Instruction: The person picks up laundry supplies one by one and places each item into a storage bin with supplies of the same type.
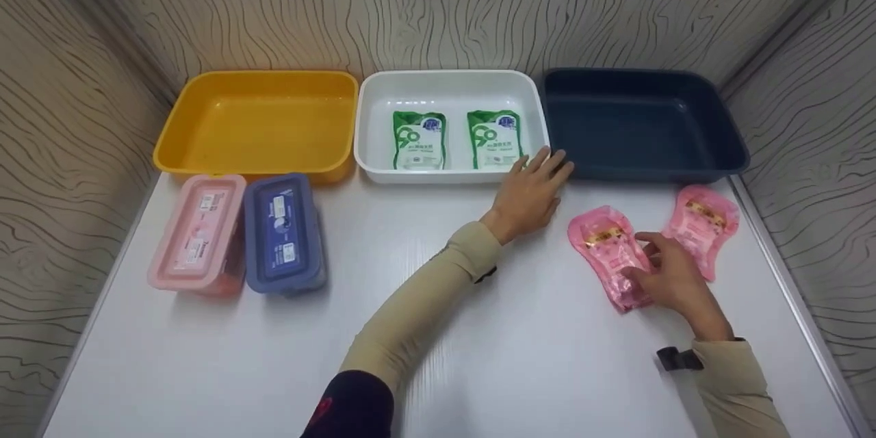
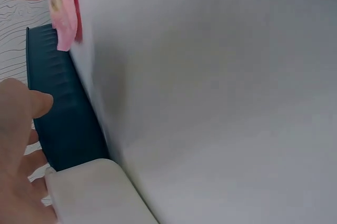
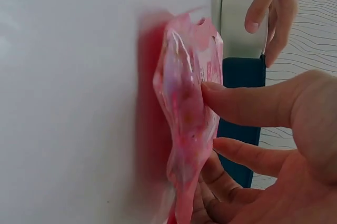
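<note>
At the right, my right hand (image 1: 674, 277) pinches the side of a pink pouch (image 1: 603, 239) with gold print. In the right wrist view its thumb presses the face of this glossy pouch (image 3: 184, 92), and the fingers are at its edge and partly behind it. A second pink pouch (image 1: 705, 215) lies just beyond that hand. My left hand (image 1: 527, 198) reaches over the front right corner of the white tray (image 1: 438, 177), fingers extended near the navy tray (image 1: 643, 171). It holds nothing. Two green-and-white pouches, a left one (image 1: 419, 140) and a right one (image 1: 494, 139), lie inside the white tray.
A yellow tray (image 1: 256, 168) stands at the back left, in line with the white and navy trays. In front of it are two lidded boxes, one pink (image 1: 181, 219) and one blue (image 1: 282, 246). Wood-grain panels (image 1: 445, 7) enclose the white table (image 1: 274, 356).
</note>
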